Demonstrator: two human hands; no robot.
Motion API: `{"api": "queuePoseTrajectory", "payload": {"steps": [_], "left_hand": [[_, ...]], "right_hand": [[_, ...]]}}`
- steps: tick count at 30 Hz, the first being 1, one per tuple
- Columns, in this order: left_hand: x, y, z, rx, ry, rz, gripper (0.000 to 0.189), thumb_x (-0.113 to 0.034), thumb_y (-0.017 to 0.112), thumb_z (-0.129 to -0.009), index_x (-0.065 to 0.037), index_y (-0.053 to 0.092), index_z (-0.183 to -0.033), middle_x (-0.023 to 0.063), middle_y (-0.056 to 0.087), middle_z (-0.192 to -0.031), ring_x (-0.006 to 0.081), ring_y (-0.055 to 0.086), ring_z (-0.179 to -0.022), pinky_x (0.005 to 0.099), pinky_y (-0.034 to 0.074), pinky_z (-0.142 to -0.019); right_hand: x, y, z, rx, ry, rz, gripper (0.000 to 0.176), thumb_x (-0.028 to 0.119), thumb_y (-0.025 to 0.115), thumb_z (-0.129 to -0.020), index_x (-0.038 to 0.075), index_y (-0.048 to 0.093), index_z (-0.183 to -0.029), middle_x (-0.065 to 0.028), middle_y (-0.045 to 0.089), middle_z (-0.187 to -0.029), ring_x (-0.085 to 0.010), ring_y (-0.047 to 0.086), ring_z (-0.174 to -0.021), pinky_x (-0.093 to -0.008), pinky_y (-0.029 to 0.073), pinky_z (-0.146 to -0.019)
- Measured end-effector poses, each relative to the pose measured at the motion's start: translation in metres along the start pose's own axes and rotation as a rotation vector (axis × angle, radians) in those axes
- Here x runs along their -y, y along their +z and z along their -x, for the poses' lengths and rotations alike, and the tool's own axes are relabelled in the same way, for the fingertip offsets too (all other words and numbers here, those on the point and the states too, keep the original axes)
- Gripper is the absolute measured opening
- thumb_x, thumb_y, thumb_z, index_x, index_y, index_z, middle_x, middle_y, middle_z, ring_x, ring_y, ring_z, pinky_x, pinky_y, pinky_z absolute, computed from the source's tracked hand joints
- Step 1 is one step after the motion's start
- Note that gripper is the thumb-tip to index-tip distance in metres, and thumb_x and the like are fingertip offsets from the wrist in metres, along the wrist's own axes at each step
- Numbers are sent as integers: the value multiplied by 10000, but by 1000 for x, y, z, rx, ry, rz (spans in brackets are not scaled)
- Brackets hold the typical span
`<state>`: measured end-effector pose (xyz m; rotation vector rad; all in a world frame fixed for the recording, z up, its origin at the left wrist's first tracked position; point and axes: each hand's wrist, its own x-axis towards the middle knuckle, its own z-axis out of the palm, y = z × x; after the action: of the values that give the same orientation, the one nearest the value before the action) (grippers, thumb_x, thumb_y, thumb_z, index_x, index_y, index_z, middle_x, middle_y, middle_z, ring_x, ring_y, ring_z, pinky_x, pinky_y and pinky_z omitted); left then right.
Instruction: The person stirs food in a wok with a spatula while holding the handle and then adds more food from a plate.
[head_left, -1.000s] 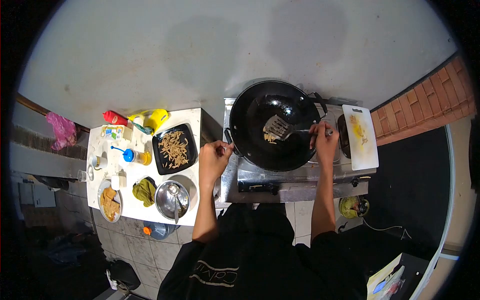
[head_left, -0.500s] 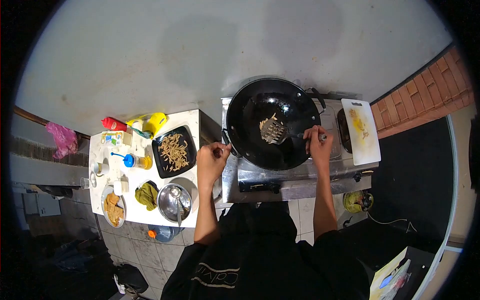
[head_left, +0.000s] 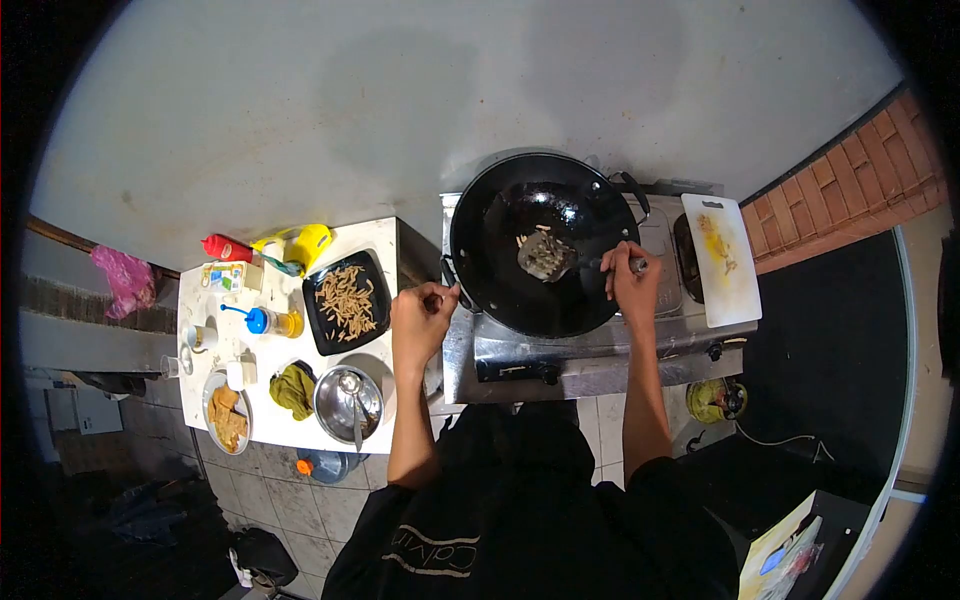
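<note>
A black wok (head_left: 510,295) sits on the steel stove (head_left: 600,372). My right hand (head_left: 633,283) is closed around the handle of a slotted spatula (head_left: 546,257), whose head rests low in the wok. A few pale strips of food (head_left: 541,229) show by the spatula's head; others are partly covered by it. My left hand (head_left: 424,308) is pinched at the wok's left loop handle (head_left: 449,270), the fingertips covering part of it. To its left, a black square plate (head_left: 322,338) holds many browned strips (head_left: 346,302).
On the left table stand a steel bowl (head_left: 325,412) with a spoon, a green cloth (head_left: 292,391), a blue-capped bottle (head_left: 285,323), a red bottle (head_left: 228,248) and a plate of fried pieces (head_left: 214,432). A stained white cutting board (head_left: 730,300) lies at the stove's right.
The spatula's head has turned over in the wok, and its slots no longer show plainly. My right hand has moved slightly up and left. My left hand stays at the wok handle.
</note>
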<state>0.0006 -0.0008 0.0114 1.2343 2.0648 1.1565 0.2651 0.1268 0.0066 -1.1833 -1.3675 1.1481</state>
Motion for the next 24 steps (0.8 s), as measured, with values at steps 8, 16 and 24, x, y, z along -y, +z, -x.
{"api": "queuePoseTrajectory", "payload": {"steps": [8,16,24], "left_hand": [[-4,-2,0,7,20,-21,232,-187,709,-811,34,672,-750,81,527,-508,122,453,-459,296,379,-482],[-4,-2,-1,7,-8,-33,255,-191,702,-827,49,660,-752,85,488,-491,106,405,-460,296,360,-470],[-6,-4,-3,26,-23,-36,248,-187,703,-826,46,659,-752,82,487,-494,100,393,-468,295,361,-474]], "right_hand": [[-2,0,0,-27,-30,-5,381,196,474,-980,-5,545,-665,-32,570,-612,-47,453,-394,-221,338,-338],[-4,-3,-2,-11,1,-32,362,196,472,-984,-2,537,-688,-34,566,-627,-45,449,-393,-217,332,-336],[11,-14,8,1,5,-4,362,199,477,-982,-4,555,-693,-35,565,-636,-48,448,-397,-212,337,-346]]}}
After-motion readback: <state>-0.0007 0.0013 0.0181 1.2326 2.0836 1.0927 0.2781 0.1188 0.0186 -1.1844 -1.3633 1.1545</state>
